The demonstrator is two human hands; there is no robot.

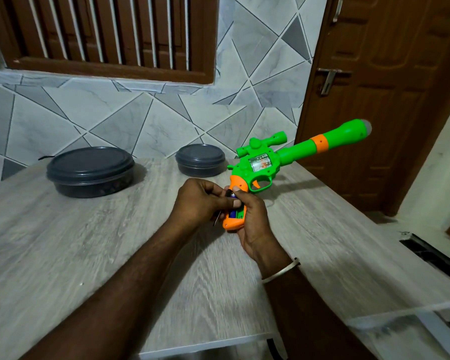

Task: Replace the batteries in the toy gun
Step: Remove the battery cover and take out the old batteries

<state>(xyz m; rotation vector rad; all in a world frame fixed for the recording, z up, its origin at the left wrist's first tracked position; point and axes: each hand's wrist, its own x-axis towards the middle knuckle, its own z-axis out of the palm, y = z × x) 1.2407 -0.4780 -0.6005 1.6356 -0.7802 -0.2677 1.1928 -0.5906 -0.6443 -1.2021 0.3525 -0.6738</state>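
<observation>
Centre frame, my right hand (253,224) wraps the toy gun (265,165); my left hand (200,201) pinches a battery (233,201) in its grip. Skewed, it may spring out.

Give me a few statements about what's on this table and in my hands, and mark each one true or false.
1. The right hand grips the toy gun by its orange handle. True.
2. The toy gun lies flat on the table. False: it is held up above the table.
3. The big container and the small container both have lids on. True.
4. The battery slot in the handle is covered. False: it is open and a blue battery shows inside.
5. The left hand rests flat on the table. False: its curled fingers pinch at the battery in the handle.
</observation>
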